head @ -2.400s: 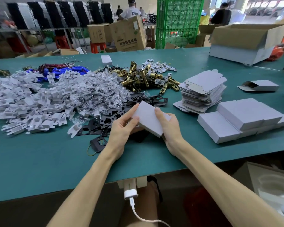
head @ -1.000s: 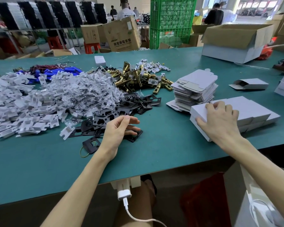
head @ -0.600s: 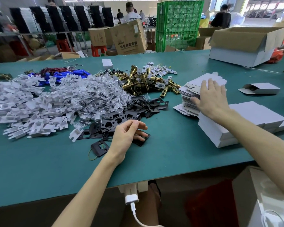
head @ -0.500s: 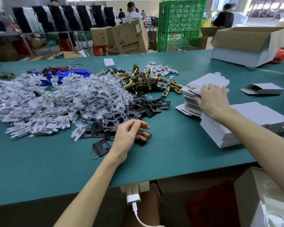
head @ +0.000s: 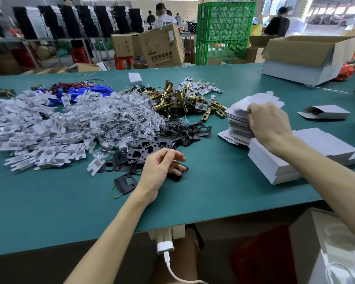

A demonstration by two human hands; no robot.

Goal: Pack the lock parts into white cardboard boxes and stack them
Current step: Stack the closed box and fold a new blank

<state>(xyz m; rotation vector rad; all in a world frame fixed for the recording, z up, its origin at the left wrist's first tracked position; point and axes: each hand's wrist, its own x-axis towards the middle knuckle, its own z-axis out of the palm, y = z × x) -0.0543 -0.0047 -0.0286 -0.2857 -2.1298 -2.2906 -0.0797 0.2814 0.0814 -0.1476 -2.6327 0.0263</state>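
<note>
A pile of flat, unfolded white boxes [head: 239,119] stands right of centre on the green table [head: 49,212]. My right hand [head: 268,121] curls over its top and grips the uppermost flat box [head: 256,99]. Closed white boxes [head: 307,152] lie stacked just right of it, under my right forearm. My left hand [head: 162,167] rests with loosely bent fingers on black lock plates [head: 166,136]. Brass latch bolts [head: 178,103] lie behind the plates.
White plastic inserts [head: 29,130] and bagged screws [head: 115,119] cover the left half of the table. A half-folded white box [head: 324,112] lies at the right, a large open carton [head: 307,58] at the back right. Green crates [head: 223,31] and people stand behind.
My right hand set the closed box on the stack at the right, then moved up to the pile of flat boxes and curled its fingers on the top one. My left hand stayed on the plates.
</note>
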